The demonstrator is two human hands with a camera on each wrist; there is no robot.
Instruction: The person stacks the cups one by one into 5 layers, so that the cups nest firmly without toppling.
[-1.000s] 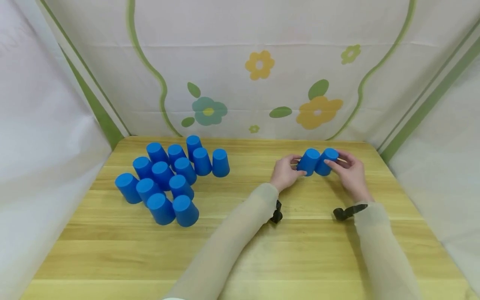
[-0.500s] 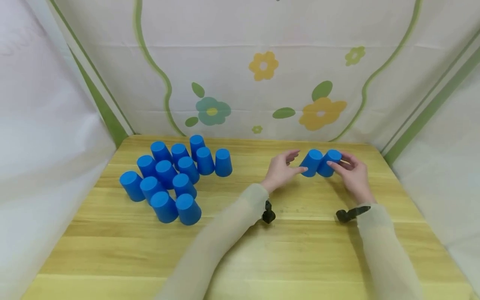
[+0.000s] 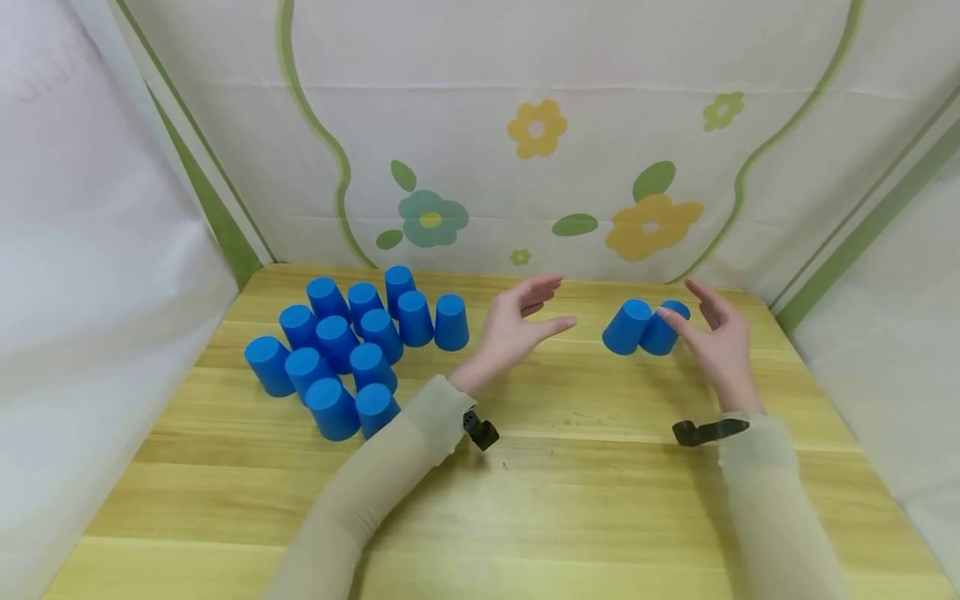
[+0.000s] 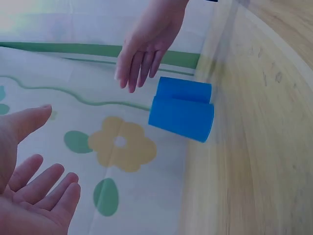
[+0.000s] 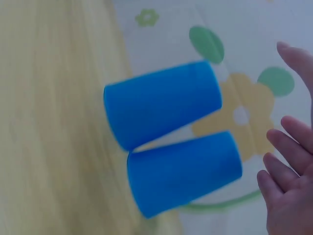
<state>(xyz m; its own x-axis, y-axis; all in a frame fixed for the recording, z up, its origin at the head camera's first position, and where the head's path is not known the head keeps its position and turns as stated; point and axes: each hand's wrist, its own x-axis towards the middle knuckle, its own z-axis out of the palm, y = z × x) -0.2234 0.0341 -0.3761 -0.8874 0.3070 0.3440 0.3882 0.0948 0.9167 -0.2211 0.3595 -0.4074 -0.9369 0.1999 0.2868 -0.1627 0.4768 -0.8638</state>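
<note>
Left arm [image 3: 375,492] runs up and inward on a diagonal with a bend partway along the sleeve, wrist [image 3: 468,377] roughly in line with the forearm, left hand [image 3: 516,329] bearing nothing, fingers side by side and slightly bent, thumb well apart and aimed toward the other side. Right arm [image 3: 776,508] reaches forward almost straight, leaning a little inward, right hand [image 3: 723,350] also bearing nothing, thumb spread off the four loosely extended fingers in the right wrist view. Hands are well apart, palms roughly facing each other, both sleeves down to the wrists.
</note>
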